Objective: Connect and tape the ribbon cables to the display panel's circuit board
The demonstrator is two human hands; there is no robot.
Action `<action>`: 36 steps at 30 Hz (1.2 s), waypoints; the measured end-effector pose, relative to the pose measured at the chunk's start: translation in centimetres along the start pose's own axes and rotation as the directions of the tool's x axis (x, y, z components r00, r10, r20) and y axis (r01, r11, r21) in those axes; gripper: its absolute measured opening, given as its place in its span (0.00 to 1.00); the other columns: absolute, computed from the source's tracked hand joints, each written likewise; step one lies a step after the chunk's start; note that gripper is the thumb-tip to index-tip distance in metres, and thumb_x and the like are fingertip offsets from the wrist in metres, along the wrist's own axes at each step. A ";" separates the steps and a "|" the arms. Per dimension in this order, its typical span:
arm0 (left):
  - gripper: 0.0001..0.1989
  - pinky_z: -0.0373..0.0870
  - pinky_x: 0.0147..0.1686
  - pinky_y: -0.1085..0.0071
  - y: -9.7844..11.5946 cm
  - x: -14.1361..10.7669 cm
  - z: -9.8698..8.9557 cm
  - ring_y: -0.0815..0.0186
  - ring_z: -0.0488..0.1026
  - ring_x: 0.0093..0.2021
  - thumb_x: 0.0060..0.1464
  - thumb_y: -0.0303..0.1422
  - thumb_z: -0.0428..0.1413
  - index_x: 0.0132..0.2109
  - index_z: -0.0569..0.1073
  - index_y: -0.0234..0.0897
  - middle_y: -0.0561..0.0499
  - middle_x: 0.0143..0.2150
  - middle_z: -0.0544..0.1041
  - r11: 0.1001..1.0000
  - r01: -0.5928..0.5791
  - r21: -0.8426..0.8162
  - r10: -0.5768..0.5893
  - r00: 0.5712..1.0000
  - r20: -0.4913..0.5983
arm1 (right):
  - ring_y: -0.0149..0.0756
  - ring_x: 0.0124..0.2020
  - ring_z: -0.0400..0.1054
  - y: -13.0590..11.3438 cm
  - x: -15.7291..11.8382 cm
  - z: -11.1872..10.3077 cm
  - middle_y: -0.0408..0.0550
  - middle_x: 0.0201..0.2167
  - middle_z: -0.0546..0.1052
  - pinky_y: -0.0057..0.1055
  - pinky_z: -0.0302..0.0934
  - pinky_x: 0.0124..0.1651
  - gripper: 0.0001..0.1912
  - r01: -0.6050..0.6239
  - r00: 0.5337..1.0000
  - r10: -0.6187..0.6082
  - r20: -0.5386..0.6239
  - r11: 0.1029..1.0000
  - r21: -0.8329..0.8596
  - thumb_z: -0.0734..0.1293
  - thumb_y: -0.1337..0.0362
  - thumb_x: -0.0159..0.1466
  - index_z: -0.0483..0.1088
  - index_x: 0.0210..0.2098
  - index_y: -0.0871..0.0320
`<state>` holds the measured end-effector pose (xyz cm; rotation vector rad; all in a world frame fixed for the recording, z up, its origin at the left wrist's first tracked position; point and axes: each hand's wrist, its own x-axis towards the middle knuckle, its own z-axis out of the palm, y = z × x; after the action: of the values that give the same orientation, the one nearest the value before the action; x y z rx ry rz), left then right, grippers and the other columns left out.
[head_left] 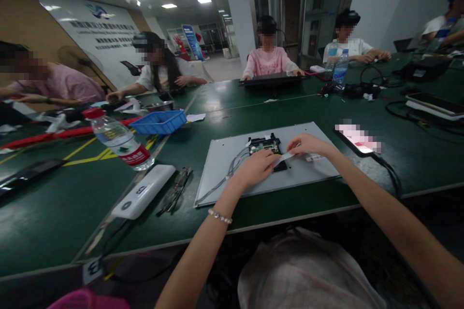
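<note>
A flat grey panel (pixel 221 154) lies on the table in front of me. On it sits a black bracket (pixel 281 166) with a green circuit board (pixel 266 146), partly hidden by my left hand. Grey cables (pixel 234 168) run from the board towards the panel's lower left corner. My left hand (pixel 256 168) is over the board's near side, its fingers closed at one end of a thin pale strip (pixel 284 158). The strip's other end is pinched in my right hand (pixel 307 145). Whether it is tape or a flat cable I cannot tell. A small white piece (pixel 314 157) lies below my right hand.
Left of the panel are glasses (pixel 176 190), a white power bank (pixel 145 191), a water bottle (pixel 121 142) and a blue tray (pixel 159 121). A lit phone (pixel 358 140) with a cable lies to the right. Several people sit around the green table (pixel 232 101).
</note>
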<state>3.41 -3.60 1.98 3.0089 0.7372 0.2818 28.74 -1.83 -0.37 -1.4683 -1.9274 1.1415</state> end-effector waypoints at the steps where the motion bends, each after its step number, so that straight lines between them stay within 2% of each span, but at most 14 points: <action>1: 0.17 0.66 0.48 0.67 0.0 0.0 0.0 0.63 0.70 0.47 0.62 0.28 0.46 0.56 0.68 0.39 0.46 0.48 0.73 1.000 0.002 -0.001 -0.002 1.000 0.005 | 0.35 0.34 0.71 -0.1 0.0 -0.1 0.50 0.36 0.79 0.29 0.65 0.37 0.11 0.011 1.000 -0.012 -0.024 1.000 -0.022 0.69 0.63 0.54 0.77 0.36 0.59; 3: 0.18 0.66 0.48 0.68 0.0 0.0 0.0 0.63 0.69 0.48 0.61 0.28 0.46 0.57 0.67 0.39 0.46 0.49 0.72 1.000 0.005 -0.002 -0.005 1.000 0.005 | 0.36 0.35 0.72 -0.3 -0.1 -0.1 0.50 0.36 0.79 0.30 0.65 0.39 0.11 0.045 0.996 -0.048 -0.075 0.998 -0.044 0.69 0.64 0.54 0.77 0.36 0.59; 5: 0.18 0.65 0.48 0.68 0.0 0.0 0.0 0.63 0.69 0.48 0.61 0.28 0.46 0.57 0.67 0.39 0.46 0.49 0.72 1.000 0.004 0.001 -0.004 1.000 0.005 | 0.37 0.37 0.72 -0.5 -0.2 -0.1 0.49 0.36 0.79 0.31 0.64 0.42 0.12 0.106 0.991 -0.108 -0.078 0.994 -0.034 0.68 0.65 0.53 0.77 0.37 0.59; 9: 0.18 0.65 0.49 0.67 -0.1 0.0 0.1 0.63 0.69 0.49 0.61 0.28 0.46 0.57 0.67 0.41 0.47 0.49 0.72 1.000 0.006 0.012 -0.005 1.000 -0.008 | 0.36 0.37 0.72 -0.5 -0.1 0.2 0.46 0.35 0.79 0.31 0.63 0.44 0.10 0.214 0.975 -0.210 0.076 0.976 -0.047 0.68 0.66 0.54 0.77 0.36 0.58; 17: 0.18 0.66 0.48 0.67 0.1 0.1 0.0 0.62 0.70 0.48 0.61 0.27 0.46 0.56 0.68 0.40 0.46 0.48 0.73 0.999 0.015 0.036 -0.015 1.000 0.004 | 0.37 0.36 0.71 -0.4 -0.1 -0.1 0.45 0.34 0.79 0.31 0.63 0.43 0.10 0.157 0.985 -0.147 0.088 0.980 -0.125 0.67 0.68 0.53 0.78 0.34 0.58; 19: 0.18 0.66 0.48 0.67 0.1 0.0 -0.1 0.62 0.70 0.48 0.61 0.27 0.46 0.56 0.68 0.39 0.46 0.47 0.73 0.999 0.016 0.049 -0.015 1.000 -0.022 | 0.37 0.37 0.71 -0.7 -0.2 -0.1 0.46 0.34 0.79 0.31 0.62 0.44 0.10 0.163 0.984 -0.155 0.082 0.982 -0.095 0.66 0.67 0.54 0.78 0.35 0.58; 22: 0.18 0.65 0.49 0.66 -0.1 -0.1 -0.3 0.61 0.69 0.49 0.61 0.26 0.46 0.57 0.68 0.38 0.45 0.48 0.73 0.996 0.062 0.070 -0.054 0.992 -0.111 | 0.37 0.40 0.71 -0.9 -0.4 -0.2 0.49 0.39 0.79 0.31 0.62 0.45 0.13 0.148 0.989 -0.148 -0.007 0.989 -0.032 0.65 0.63 0.58 0.77 0.40 0.58; 25: 0.18 0.64 0.50 0.63 -0.6 -0.3 -0.6 0.60 0.68 0.49 0.62 0.27 0.44 0.57 0.68 0.37 0.44 0.50 0.72 0.982 0.167 0.089 -0.143 0.964 -0.225 | 0.37 0.39 0.71 -1.0 -0.6 -0.3 0.51 0.42 0.78 0.31 0.63 0.43 0.17 0.090 0.992 -0.094 -0.083 0.995 -0.045 0.65 0.59 0.60 0.74 0.46 0.58; 29: 0.17 0.64 0.50 0.61 -1.6 -0.6 -0.9 0.58 0.68 0.50 0.62 0.26 0.44 0.55 0.69 0.38 0.44 0.50 0.73 0.935 0.341 0.094 -0.290 0.892 -0.346 | 0.36 0.34 0.71 -1.0 -0.8 -0.4 0.51 0.36 0.79 0.29 0.62 0.37 0.21 0.026 1.000 -0.026 0.000 0.998 -0.052 0.65 0.55 0.62 0.72 0.51 0.59; 31: 0.17 0.64 0.49 0.60 -2.1 -0.8 -0.9 0.58 0.68 0.50 0.61 0.26 0.45 0.54 0.70 0.38 0.44 0.49 0.73 0.909 0.408 0.088 -0.347 0.856 -0.382 | 0.35 0.34 0.71 -1.1 -0.9 -0.3 0.51 0.36 0.78 0.28 0.62 0.36 0.21 0.022 0.999 -0.021 0.036 1.000 -0.017 0.64 0.52 0.63 0.72 0.50 0.58; 36: 0.16 0.65 0.48 0.60 -2.9 -1.1 -0.5 0.57 0.69 0.50 0.60 0.26 0.45 0.52 0.71 0.38 0.44 0.48 0.73 0.861 0.504 0.067 -0.434 0.798 -0.419 | 0.34 0.33 0.70 -1.5 -1.0 -0.2 0.51 0.35 0.78 0.28 0.62 0.35 0.24 0.031 0.997 -0.030 0.064 1.000 -0.007 0.63 0.45 0.63 0.74 0.47 0.58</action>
<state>1.03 -1.51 2.09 2.8024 1.5895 0.8466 28.42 -2.87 1.14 -1.4175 -1.9928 1.1824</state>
